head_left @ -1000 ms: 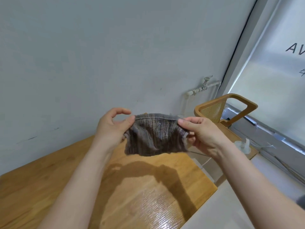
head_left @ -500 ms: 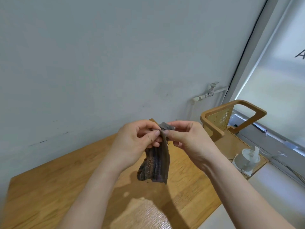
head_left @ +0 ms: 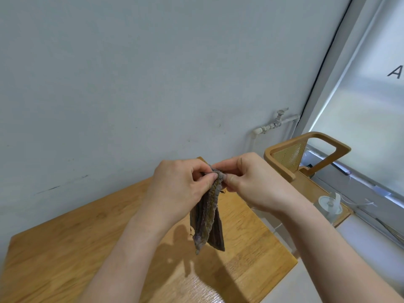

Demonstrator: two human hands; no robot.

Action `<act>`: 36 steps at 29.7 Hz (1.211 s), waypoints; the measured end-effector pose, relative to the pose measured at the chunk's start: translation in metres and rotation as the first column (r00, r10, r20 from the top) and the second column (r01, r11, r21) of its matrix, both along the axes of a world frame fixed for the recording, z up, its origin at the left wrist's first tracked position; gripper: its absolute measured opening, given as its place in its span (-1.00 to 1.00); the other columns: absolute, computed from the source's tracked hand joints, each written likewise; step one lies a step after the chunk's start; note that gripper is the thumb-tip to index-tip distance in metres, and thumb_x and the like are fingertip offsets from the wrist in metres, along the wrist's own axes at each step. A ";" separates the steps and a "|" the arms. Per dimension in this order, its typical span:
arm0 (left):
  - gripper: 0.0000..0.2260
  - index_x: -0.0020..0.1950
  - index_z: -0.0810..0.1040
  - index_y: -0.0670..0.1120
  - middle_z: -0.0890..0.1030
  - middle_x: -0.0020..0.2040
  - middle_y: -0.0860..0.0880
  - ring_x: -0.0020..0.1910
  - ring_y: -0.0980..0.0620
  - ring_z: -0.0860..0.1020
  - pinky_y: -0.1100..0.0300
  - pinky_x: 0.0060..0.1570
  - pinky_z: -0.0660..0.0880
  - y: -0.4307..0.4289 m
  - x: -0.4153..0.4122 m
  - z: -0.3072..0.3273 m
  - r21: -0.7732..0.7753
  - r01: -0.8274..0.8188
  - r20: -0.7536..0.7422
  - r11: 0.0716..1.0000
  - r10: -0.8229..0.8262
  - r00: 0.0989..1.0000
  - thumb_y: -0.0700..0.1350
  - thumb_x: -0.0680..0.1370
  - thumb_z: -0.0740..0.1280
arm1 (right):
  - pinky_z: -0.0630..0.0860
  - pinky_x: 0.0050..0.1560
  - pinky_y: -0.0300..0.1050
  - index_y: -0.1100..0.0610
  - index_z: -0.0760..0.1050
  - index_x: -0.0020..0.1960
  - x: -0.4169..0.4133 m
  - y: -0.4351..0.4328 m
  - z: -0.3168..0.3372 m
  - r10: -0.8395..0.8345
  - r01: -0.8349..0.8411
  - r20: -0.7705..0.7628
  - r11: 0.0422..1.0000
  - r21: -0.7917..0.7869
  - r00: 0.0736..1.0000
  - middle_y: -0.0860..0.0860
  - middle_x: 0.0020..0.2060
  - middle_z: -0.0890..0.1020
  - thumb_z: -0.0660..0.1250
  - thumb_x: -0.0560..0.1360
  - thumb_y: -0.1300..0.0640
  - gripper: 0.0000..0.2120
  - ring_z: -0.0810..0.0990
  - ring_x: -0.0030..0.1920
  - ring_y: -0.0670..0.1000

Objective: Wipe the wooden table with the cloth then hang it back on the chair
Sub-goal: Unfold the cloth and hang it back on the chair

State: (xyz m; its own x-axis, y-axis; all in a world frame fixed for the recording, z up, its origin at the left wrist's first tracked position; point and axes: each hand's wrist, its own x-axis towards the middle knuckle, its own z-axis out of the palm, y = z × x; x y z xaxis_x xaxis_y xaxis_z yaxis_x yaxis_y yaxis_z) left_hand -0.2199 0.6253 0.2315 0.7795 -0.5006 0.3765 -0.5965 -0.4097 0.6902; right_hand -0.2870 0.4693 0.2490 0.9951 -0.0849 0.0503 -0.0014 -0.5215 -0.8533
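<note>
A small grey-brown ribbed cloth (head_left: pixel 207 224) hangs folded in half above the wooden table (head_left: pixel 65 248). My left hand (head_left: pixel 179 189) and my right hand (head_left: pixel 251 182) pinch its top edge together, fingertips almost touching. The cloth dangles clear of the tabletop and casts a shadow on it. A wooden chair (head_left: pixel 290 158) with a cane back stands to the right of the table, beside the window; nothing hangs on its top rail.
A pale wall runs along the table's far edge, with a white pipe and valve (head_left: pixel 275 123) near the corner. A small white appliance (head_left: pixel 329 205) sits on the chair's seat. A window with a blind (head_left: pixel 371 127) fills the right side.
A second ago my hands held the cloth stretched wide between them. They came together and folded it in half, and it now hangs down narrow from both hands.
</note>
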 end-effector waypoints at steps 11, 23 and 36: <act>-0.64 -0.35 0.64 0.04 0.55 -0.47 0.09 -0.48 0.18 0.42 0.27 -0.45 0.31 -0.018 0.011 -0.007 0.067 0.071 -0.242 0.995 -0.053 0.969 0.33 0.28 0.39 | 0.58 -0.01 -0.30 0.08 0.68 0.10 -0.009 -0.039 0.024 0.099 -0.111 -0.064 0.971 -0.213 0.993 -0.09 -0.11 0.74 0.36 0.56 0.20 -0.82 0.68 -0.07 -0.19; -0.86 -0.15 0.70 -0.01 0.68 -0.19 0.14 -0.18 0.23 0.59 0.17 -0.11 0.49 -0.125 0.016 -0.007 0.111 0.323 0.194 0.940 -0.340 0.920 0.02 0.44 0.40 | 0.53 -0.15 -0.19 0.09 0.67 -0.03 -0.034 -0.196 0.013 -0.129 0.105 -0.008 0.841 -0.531 0.992 -0.11 -0.24 0.70 0.33 0.56 0.21 -0.86 0.64 -0.19 -0.16; -0.82 0.08 0.54 0.14 0.56 -0.19 0.27 -0.35 0.27 0.48 0.39 -0.24 0.34 -0.383 -0.008 -0.052 -0.086 0.372 -0.023 0.924 -0.376 0.927 -0.07 0.51 0.34 | 0.48 0.15 -0.17 -0.09 0.45 0.21 -0.043 -0.409 -0.032 0.042 -0.178 -0.340 0.909 -0.378 0.939 -0.14 0.09 0.61 0.46 0.43 -0.10 -0.61 0.56 0.12 -0.15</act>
State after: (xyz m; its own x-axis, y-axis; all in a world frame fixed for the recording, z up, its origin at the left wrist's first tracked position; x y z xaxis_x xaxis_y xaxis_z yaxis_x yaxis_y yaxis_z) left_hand -0.2278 0.2424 0.1796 0.5559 -0.7286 0.4002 -0.6684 -0.1056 0.7363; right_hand -0.3302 0.0603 0.2173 0.9646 -0.0143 -0.2632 -0.1589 -0.8282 -0.5374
